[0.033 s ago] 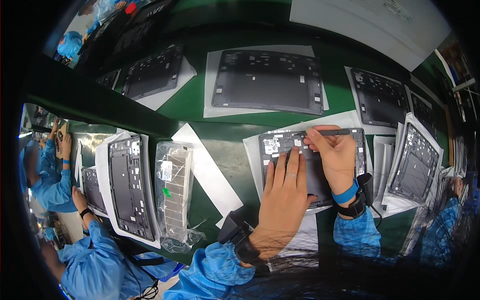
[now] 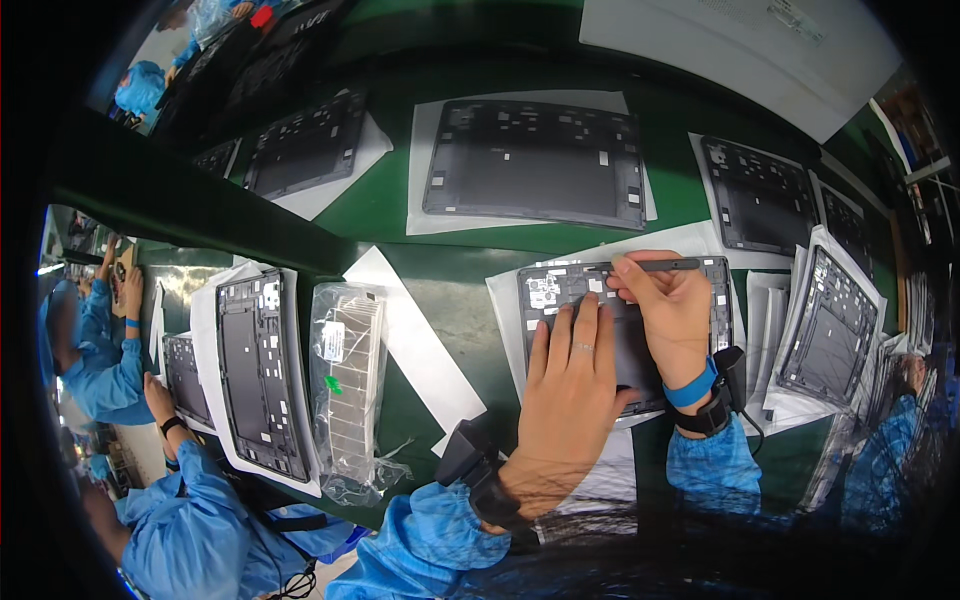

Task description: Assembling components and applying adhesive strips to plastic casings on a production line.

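A black tablet back cover lies on white sheeting in front of me, its inner side up, dotted with small light pads. My left hand rests flat on it with fingers stretched out and wears a ring. Between the thumb and fingers of my right hand is a slim black tool like tweezers, held nearly level. Its narrow tip points left, over the cover's far edge. Whether the tip grips anything is too small to tell. The left hand's palm and fingers hide part of the cover.
A plastic-wrapped stack of strips lies to the left beside a long white paper strip. Other covers lie around: beyond, at right and at left. A co-worker in a blue sleeve is at the left.
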